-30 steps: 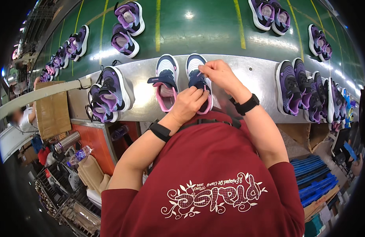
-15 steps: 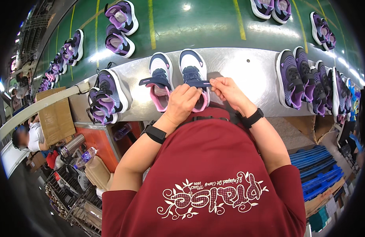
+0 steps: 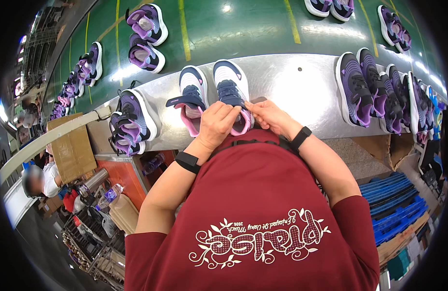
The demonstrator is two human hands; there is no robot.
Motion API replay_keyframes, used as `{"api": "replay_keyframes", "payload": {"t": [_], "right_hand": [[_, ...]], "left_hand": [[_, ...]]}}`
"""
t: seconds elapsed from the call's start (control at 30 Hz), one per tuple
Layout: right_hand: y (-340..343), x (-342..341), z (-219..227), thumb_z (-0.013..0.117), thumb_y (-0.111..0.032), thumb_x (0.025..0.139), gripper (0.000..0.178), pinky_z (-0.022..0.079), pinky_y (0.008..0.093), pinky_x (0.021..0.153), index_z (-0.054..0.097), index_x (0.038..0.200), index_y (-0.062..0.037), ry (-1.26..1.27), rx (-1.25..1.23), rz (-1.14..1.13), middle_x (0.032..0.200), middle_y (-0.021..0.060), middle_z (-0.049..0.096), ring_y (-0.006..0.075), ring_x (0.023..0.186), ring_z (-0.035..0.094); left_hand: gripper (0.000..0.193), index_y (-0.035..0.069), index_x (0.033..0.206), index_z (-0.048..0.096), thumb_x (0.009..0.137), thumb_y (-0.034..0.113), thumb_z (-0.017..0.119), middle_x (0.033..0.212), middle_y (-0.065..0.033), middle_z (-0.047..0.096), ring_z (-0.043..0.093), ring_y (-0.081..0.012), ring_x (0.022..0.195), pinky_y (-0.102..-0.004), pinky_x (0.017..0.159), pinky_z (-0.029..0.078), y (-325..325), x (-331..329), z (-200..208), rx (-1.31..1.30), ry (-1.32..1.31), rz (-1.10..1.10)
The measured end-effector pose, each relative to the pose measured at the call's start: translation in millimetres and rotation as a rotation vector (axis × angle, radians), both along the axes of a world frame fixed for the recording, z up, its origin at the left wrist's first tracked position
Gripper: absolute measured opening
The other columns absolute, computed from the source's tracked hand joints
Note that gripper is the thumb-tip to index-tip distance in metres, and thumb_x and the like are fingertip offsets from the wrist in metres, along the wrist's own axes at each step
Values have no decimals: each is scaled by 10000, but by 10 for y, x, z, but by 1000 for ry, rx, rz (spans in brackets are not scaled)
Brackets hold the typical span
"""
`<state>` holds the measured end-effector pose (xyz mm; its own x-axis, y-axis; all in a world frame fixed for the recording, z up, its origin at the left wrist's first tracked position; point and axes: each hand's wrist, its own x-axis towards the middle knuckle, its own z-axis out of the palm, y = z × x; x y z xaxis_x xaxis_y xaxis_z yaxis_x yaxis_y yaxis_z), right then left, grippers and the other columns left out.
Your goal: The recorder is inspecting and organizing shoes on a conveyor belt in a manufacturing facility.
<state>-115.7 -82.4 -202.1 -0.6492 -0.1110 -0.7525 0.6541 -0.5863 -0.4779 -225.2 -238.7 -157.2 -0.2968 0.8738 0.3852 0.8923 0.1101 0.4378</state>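
Two white and navy sneakers with pink lining stand side by side on the metal ledge, toes away from me. Over the collar of the right sneaker [image 3: 230, 77], my left hand [image 3: 217, 122] is closed, fingers curled at its tongue and opening. My right hand [image 3: 273, 118] pinches the end of that sneaker's navy strap [image 3: 232, 101] against its right side; my fingers partly hide the strap end. Beside it, the left sneaker [image 3: 192, 80] is untouched, its strap [image 3: 178, 101] sticking out loose to the left.
Purple and black sneakers [image 3: 132, 114] stand at the ledge's left, and several more [image 3: 355, 89] at its right. Beyond the metal ledge [image 3: 287, 87], a green belt [image 3: 233, 29] with yellow lines carries further pairs. Blue pallets [image 3: 394, 208] lie lower right; a cardboard sheet [image 3: 71, 150] stands left.
My right hand has moved left toward the sneaker, bringing the strap end from stretched out sideways to against the shoe's side. My left hand stays at the collar.
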Motion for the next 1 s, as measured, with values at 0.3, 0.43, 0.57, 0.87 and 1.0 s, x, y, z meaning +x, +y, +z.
{"api": "replay_keyframes", "payload": {"t": [0.3, 0.43, 0.57, 0.87, 1.0], "right_hand": [[-59, 11, -86, 724, -432, 769, 477, 482, 336, 609, 613, 932, 2, 140, 722, 73, 773, 132, 631, 249, 691, 610], [-104, 31, 322, 684, -305, 778, 732, 382, 411, 981, 352, 1337, 33, 527, 1132, 257, 1242, 269, 463, 390, 1159, 454], [-274, -26, 119, 515, -111, 802, 540, 398, 444, 961, 370, 1298, 48, 601, 1304, 269, 1203, 296, 484, 430, 1135, 466], [333, 2, 347, 484, -143, 825, 459, 483, 479, 768, 473, 1242, 50, 246, 1470, 393, 869, 273, 622, 440, 836, 608], [105, -119, 643, 559, -92, 798, 469, 451, 454, 877, 484, 1248, 16, 678, 1994, 127, 1073, 261, 594, 394, 1004, 572]], "left_hand": [[267, 44, 923, 610, 670, 12, 689, 813, -78, 587, 562, -259, 745, -335, 646, 457, 5, 16, 211, -148, -43, 76], [320, 49, 1011, 606, 702, 34, 691, 855, -91, 587, 563, -261, 797, -356, 713, 457, -352, 88, 228, -90, -110, 282], [398, 30, 1091, 556, 725, 85, 704, 957, -126, 561, 544, -279, 852, -368, 766, 448, -770, 17, 45, -21, -146, 692], [392, 22, 1194, 560, 827, 135, 640, 977, -105, 586, 590, -195, 845, -302, 686, 487, -922, -189, -155, 154, -628, 806], [252, -17, 1031, 641, 816, 113, 622, 881, -122, 596, 619, -188, 676, -300, 615, 496, -992, -208, -173, 139, -659, 807]]}}
